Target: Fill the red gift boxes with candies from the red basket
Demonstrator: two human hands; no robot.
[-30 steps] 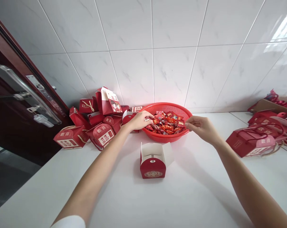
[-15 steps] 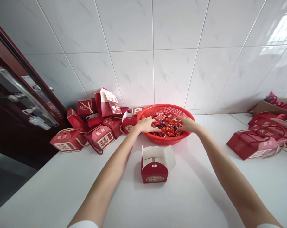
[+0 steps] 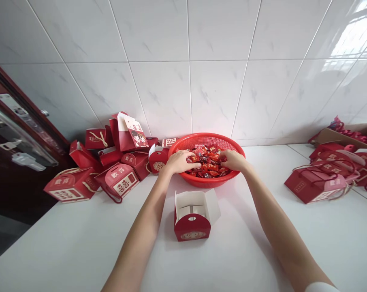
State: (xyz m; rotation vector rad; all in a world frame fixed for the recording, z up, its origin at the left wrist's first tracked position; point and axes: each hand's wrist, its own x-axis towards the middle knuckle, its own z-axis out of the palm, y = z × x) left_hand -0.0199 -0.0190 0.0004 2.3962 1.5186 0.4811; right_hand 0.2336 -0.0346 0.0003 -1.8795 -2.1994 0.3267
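A round red plastic basket (image 3: 198,183) stands against the tiled wall, holding several wrapped red candies (image 3: 208,162). My left hand (image 3: 181,162) reaches over its left side, fingers spread on the candies. Over the right side, my right hand (image 3: 233,160) touches the candies with its fingers bent; the fingertips are partly hidden among the wrappers. In front of the basket sits a small red box (image 3: 192,229) with its white inside facing up and a flap standing out to the right.
Several red gift boxes (image 3: 119,182) with rope handles are heaped at the left, beside a dark door (image 3: 7,178). More red boxes (image 3: 317,184) lie at the right, near a cardboard box (image 3: 323,136) with pink-red items.
The view has shifted slightly, so the basket, box and hands appear a little further left. Both hands remain in the basket, with the right fingers slightly further in among the candies.
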